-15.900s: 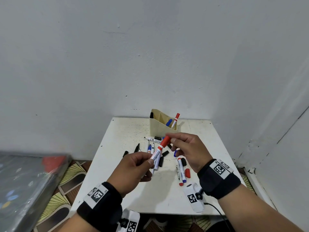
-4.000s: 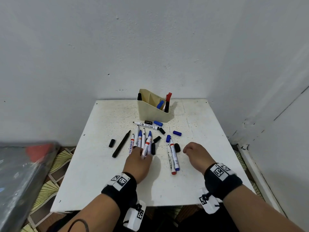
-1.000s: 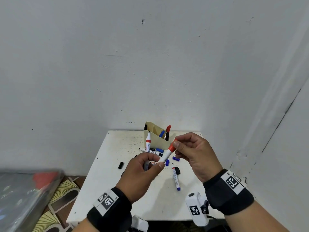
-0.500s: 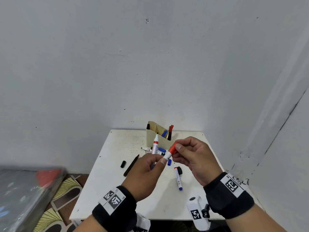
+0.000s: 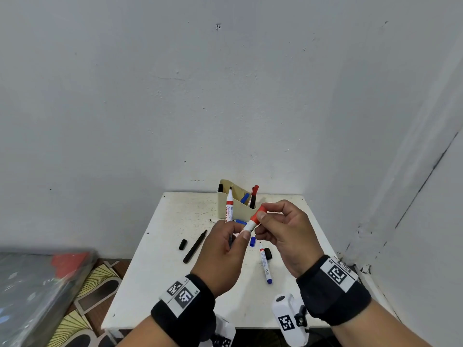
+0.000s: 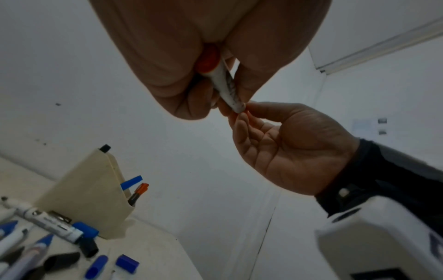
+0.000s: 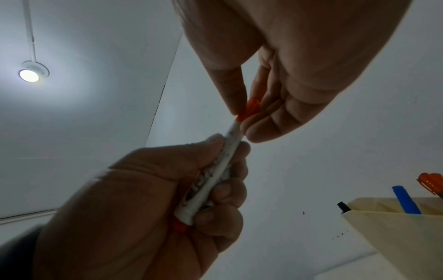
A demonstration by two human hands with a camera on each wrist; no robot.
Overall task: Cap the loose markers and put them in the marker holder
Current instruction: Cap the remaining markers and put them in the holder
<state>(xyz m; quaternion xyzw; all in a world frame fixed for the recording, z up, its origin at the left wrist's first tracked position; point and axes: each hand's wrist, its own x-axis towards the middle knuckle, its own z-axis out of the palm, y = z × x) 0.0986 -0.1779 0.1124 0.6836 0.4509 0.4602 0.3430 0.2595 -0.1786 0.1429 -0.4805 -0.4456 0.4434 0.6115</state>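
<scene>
The red cap [image 5: 258, 214] sits on the tip end of a white marker [image 5: 248, 227] that is held up in the air above the middle of the white table [image 5: 160, 271]. The right hand [image 5: 285, 236] pinches that cap between thumb and curled fingertips, while the left hand [image 5: 223, 254] has its fingers wrapped round the marker's barrel, the red end plug poking out by the palm. In the same left fist a second marker [image 5: 229, 206] stands upright, red-banded with a bare black tip. From the wrist views the capped marker [image 6: 227, 89] runs from one hand straight into the other; I cannot tell whether the cap [image 7: 250, 109] is fully seated.

Beyond the hands, at the far edge of the table, the cream marker holder [image 5: 234, 209] holds a black, a blue and a red-capped marker. On the tabletop, left of the hands, a black pen [image 5: 195, 246] lies at a slant with a loose black cap [image 5: 182, 244] beside it. To the near right lies an uncapped marker with a blue end [image 5: 265, 264], a black cap [image 5: 268, 253] touching its side and a blue cap [image 5: 252, 241] near its tip. More markers and caps lie just in front of the holder, mostly hidden by the hands in the head view.
</scene>
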